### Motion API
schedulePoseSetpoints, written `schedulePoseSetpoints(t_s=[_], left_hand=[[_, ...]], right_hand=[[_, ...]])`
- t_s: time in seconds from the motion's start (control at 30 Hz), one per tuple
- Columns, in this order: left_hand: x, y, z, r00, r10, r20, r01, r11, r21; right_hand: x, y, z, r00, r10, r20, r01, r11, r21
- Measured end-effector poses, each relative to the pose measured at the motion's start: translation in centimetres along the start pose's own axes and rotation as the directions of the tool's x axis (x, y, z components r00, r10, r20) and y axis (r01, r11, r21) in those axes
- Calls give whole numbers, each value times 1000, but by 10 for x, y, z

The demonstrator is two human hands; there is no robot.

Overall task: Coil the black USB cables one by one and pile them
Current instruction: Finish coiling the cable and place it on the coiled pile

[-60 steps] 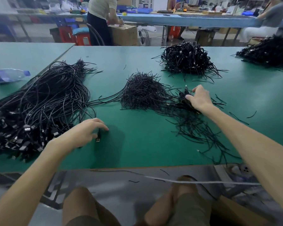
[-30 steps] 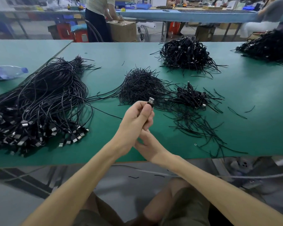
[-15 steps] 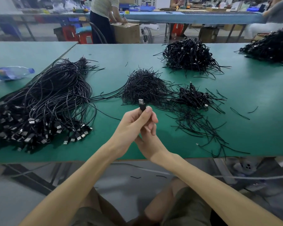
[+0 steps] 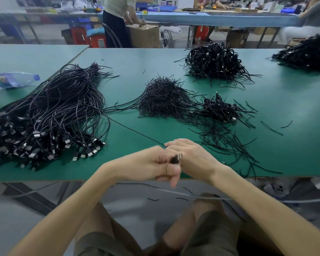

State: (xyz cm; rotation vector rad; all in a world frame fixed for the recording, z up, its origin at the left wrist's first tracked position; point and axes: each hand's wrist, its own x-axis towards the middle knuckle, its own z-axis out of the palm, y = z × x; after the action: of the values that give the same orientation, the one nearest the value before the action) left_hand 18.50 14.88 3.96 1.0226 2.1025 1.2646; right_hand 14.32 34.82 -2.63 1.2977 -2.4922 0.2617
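1. Though blurred by motion, plainly clenched: the left hand (image 4: 146, 164), fingers wrapped round the plug end of one black cable (image 4: 137, 133), thumb pointing down past the near edge of the green table (image 4: 294, 148).
2. Poking out of that fist, right against the back of the right hand (image 4: 196, 159): the silver plug (image 4: 179, 156).
3. Right hand palm down, touching the left fist, fingers fairly straight and pointing left; cannot tell whether gripping the cable or merely lying over it.
4. From the right fingertips, one thin line of cable stretched back and left across the table into the big loose bundle (image 4: 54, 108) on the left side, its many plugs fanned out toward the near edge.
5. Mid-table, a heap of short black strands (image 4: 164, 100), more of them scattered toward the hands.
6. Just right of that heap, a small pile of coiled cables (image 4: 220, 108), touching the scattered strands.
7. Farther back, a larger coiled pile (image 4: 214, 61); well to its right, at the far right, another dark pile (image 4: 307, 54).
8. On the neighbouring table to the left, near the bundle's far end, a plastic bottle (image 4: 13, 80) lying on its side.
9. Beyond both tables, a standing person (image 4: 118, 19) bent over a cardboard box (image 4: 144, 36).
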Motion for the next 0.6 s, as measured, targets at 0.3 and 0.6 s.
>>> schedulePoseSetpoints(t_s=[0.3, 0.6], left_hand=[[3, -24, 4, 920, -371, -124, 372, 732, 571], [-5, -75, -7, 946, 96, -311, 202, 574, 793]], right_hand=[[5, 1, -6, 991, -6, -134, -18, 984, -177], [13, -8, -21, 920, 391, -10, -308, 740, 598]])
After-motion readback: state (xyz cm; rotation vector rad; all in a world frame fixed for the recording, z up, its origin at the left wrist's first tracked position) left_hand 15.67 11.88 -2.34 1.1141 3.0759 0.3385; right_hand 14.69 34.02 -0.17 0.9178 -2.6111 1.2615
